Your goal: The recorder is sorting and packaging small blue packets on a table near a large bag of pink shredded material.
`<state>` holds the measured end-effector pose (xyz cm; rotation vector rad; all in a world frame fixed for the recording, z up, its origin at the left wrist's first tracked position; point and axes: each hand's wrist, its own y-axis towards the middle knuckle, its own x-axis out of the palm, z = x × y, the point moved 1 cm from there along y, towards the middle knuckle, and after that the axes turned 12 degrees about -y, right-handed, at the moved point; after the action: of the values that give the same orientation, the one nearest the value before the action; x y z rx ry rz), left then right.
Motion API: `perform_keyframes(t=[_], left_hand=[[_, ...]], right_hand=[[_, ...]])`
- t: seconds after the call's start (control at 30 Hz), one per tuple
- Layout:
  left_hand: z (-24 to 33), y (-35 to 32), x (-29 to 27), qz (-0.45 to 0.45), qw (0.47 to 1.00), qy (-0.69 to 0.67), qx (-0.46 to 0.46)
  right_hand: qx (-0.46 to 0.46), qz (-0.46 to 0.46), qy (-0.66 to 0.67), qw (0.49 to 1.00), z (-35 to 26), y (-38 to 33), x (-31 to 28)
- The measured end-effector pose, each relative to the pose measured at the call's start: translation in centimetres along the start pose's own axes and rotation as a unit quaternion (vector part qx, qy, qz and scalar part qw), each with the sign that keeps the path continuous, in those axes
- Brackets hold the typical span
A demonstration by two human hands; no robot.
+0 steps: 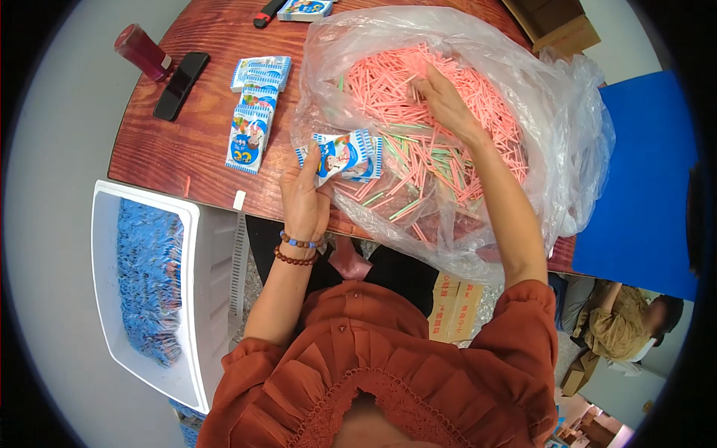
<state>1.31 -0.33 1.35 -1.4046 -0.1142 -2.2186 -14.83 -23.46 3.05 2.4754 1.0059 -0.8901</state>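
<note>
My left hand (305, 196) is closed around a couple of small blue-and-white sachets (340, 155), thumb on top, held at the near left edge of a large clear plastic bag (556, 142). The bag lies open on the table, full of thin pink sticks (489, 101) with some pale green sticks (447, 166) mixed in. My right hand (447, 101) reaches into the far part of the pile. Its fingers are bent together on pink sticks, though their tips are partly hidden. Left of the bag, several more sachets (250, 134) lie overlapping in a row.
A black phone (181, 86) and a red bottle (143, 52) are at the table's left. A red-black cutter (268, 13) lies at the far edge. Below left stands a white bin (196, 299) of blue sachets. A cardboard box (569, 36) sits far right; another person (620, 325) sits lower right.
</note>
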Motion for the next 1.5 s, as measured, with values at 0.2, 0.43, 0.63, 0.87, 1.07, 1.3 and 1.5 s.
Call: perform_keyframes(t=[0.2, 0.43, 0.63, 0.87, 1.07, 1.3, 1.5], left_hand=[[-2.0, 1.4, 0.2, 0.008, 0.999, -0.023, -0.024], [-3.7, 1.8, 0.9, 0.002, 1.000, -0.007, -0.030], [-4.4, 1.7, 1.2, 0.020, 1.000, 0.004, -0.023], [-4.5, 1.7, 1.2, 0.029, 0.999, 0.014, -0.024], [-4.9, 1.7, 1.4, 0.035, 0.999, -0.002, -0.007], [-5.3, 1.1, 2.2, 0.020, 1.000, -0.007, 0.020], [-5.1, 0.6, 3.1, 0.034, 0.997, -0.016, 0.071]], right_hand=[[0.062, 0.072, 0.560, 0.823, -0.1, -2.1, 2.0], [0.099, 0.097, 0.685, 0.715, -2.0, -4.2, 2.7], [0.099, 0.201, 0.679, 0.699, -2.0, -4.4, 3.4], [0.109, 0.238, 0.426, 0.866, -1.6, -4.7, 2.8], [0.003, 0.196, 0.547, 0.814, -6.2, -6.7, 3.3], [-0.050, 0.309, 0.350, 0.883, -11.4, -8.0, 5.3], [-0.043, 0.314, 0.262, 0.912, -13.1, -7.7, 7.9]])
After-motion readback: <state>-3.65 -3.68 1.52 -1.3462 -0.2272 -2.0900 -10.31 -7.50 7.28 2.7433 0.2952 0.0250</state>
